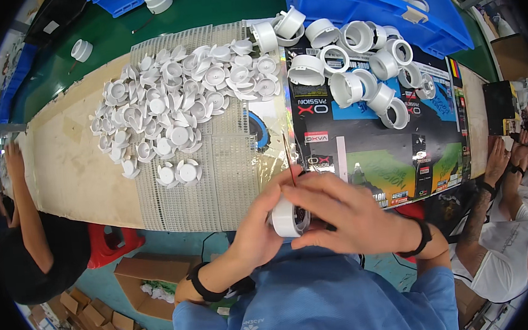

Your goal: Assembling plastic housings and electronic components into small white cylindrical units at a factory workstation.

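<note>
Close to my body, at the table's front edge, I hold a round white plastic housing (287,220) between both hands. My left hand (253,225) is closed around its left side. My right hand (352,217) grips it from the right, with the fingers bent over its top and the thumb below. Thin wires (288,150), one of them reddish, stick up from between my fingers. The inside of the housing is dark and mostly covered by my fingers. Beyond my hands lie many small white fan impellers (175,100) and, farther right, several loose white ring-shaped housings (356,37).
Under the impellers lies a perforated grey mat (180,199); a printed black sheet (361,139) covers the right side. A blue crate (382,13) holds more housings at the far right. People sit at left (34,245) and right (499,239). An open cardboard box (139,277) stands below.
</note>
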A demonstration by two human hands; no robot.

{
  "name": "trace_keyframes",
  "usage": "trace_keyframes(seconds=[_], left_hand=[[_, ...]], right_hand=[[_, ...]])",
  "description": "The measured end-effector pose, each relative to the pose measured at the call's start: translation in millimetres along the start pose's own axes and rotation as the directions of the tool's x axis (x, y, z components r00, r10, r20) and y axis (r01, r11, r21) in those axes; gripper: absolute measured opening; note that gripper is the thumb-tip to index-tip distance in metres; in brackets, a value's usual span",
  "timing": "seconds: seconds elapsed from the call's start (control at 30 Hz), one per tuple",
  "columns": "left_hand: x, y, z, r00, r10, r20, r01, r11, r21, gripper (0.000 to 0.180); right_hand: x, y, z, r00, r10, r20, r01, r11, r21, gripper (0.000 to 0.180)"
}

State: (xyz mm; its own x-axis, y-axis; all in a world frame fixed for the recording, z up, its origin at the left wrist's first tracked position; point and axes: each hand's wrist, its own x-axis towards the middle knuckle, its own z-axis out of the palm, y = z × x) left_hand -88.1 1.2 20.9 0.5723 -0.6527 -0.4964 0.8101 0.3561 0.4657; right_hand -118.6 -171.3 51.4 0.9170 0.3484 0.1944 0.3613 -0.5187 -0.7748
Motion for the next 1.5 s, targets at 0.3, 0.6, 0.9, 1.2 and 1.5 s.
trace_keyframes(seconds=[0.3,0.6,0.9,1.2,1.5], left_hand=[[-4.9,15.8,-24.2,0.948,0.313,0.065,-0.319,0.934,0.162,0.032],[-3.8,4.5,-25.9,0.939,0.335,-0.085,-0.278,0.878,0.389,0.046],[11.3,-10.2,-11.1,0.919,0.387,0.08,-0.379,0.807,0.454,0.043],[11.9,-11.4,-21.3,0.864,0.483,0.141,-0.409,0.514,0.754,0.032],[12.3,-6.4,-14.8,0.808,0.531,0.253,-0.481,0.348,0.805,0.037]], right_hand=[[104.0,81.3,-51.5,0.938,0.166,-0.304,-0.312,0.786,-0.534,0.038],[29.4,18.6,-46.1,0.987,0.158,0.032,-0.149,0.971,-0.189,0.022],[-31.9,9.3,18.3,0.924,0.284,-0.256,-0.201,0.931,0.304,0.033],[-44.3,22.5,32.6,0.895,0.411,-0.173,-0.262,0.798,0.542,0.064],[-46.4,24.4,23.2,0.917,0.39,-0.082,-0.294,0.801,0.521,0.064]])
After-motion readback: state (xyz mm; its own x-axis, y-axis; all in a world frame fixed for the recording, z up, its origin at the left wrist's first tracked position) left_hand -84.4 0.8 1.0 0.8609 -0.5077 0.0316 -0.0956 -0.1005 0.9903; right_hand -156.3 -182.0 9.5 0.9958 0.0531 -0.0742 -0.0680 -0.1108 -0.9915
